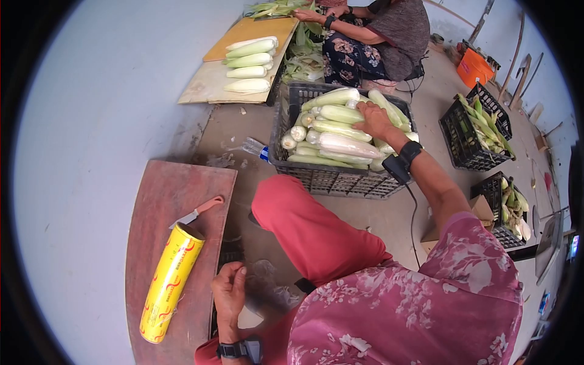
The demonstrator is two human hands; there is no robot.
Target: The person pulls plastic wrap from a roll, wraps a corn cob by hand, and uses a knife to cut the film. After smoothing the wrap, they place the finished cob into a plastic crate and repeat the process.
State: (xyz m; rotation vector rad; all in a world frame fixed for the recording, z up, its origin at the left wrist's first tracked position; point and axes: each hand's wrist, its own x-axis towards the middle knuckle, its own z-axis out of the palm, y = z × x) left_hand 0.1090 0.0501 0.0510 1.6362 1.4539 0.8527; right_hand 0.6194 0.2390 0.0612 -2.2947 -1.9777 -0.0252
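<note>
My right hand (376, 120) reaches into a black plastic crate (340, 182) heaped with pale ears of corn (350, 145), several of them shiny with clear film. Its fingers are curled over the end of one ear of corn (340, 114) on top of the pile. My left hand (229, 289) is low beside the reddish board (176, 201), fingers curled in, with nothing visible in them. On that board lie a yellow printed roll (170, 283) and a knife (198, 212) with an orange-red handle.
Across from me, a person (389, 36) handles husks at a board (201, 82) with a row of corn ears (248, 72). Two more black crates (465, 137) of husked-leaf corn stand at right, near an orange container (474, 67). A cable (415, 219) hangs from my right wrist.
</note>
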